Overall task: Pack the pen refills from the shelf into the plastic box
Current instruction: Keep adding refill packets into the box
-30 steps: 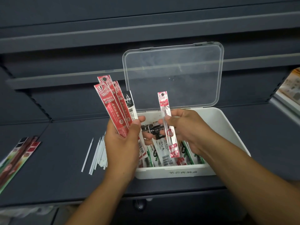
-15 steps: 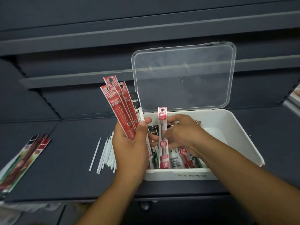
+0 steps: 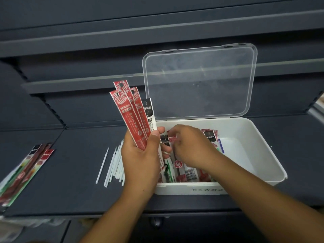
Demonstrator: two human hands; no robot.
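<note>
Since half a second ago the right hand (image 3: 191,148) has sunk into the white plastic box (image 3: 192,189), and the single red-topped clear refill packet (image 3: 178,163) that stood upright now lies lengthwise among the packed refill packets (image 3: 190,172) filling the left half of the box. Its fingers are curled down over the far end of that packet and seem to pinch the red tab there, though motion blur softens the contact.

The left hand (image 3: 140,160) is closed round the lower ends of a fan of red refill packets (image 3: 129,116), with the thumb pressed across their front. One black-and-white refill packet (image 3: 149,113) stands at the right of the fan. The fan leans up and to the left, just beside the left edge of the box.

The box's clear hinged lid (image 3: 199,81) stands open and upright at the back. The right half of the box floor shows bare white.

The box sits on a dark grey shelf (image 3: 70,172). Left of the left hand a bundle of loose thin white sticks (image 3: 114,163) lies on the shelf, and a pile of flat coloured packets (image 3: 26,172) lies near the left edge of the view.
</note>
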